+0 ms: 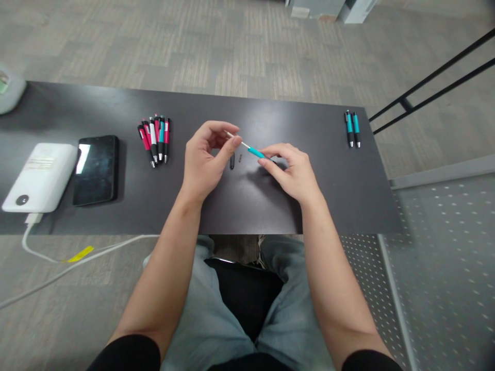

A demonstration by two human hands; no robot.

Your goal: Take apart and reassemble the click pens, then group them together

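My left hand [209, 157] pinches a thin white pen refill [243, 142] between thumb and forefinger. The refill's other end meets a turquoise pen barrel [256, 152], which my right hand [290, 170] grips between thumb and fingers. Both are tilted, running down to the right above the table. Behind the left thumb, a small black pen part [232, 161] lies on the table, partly hidden by the hand. Beside it rests a tiny dark piece, perhaps a spring [240, 158]. The barrel's lower end is hidden by my right fingers.
Several red, white and turquoise pens [154, 139] lie bunched at left. Two turquoise pens [352, 129] lie at the far right. A black phone [96, 170] and a white power bank [40, 178] with a cable [50, 256] occupy the left side of the dark table [270, 216].
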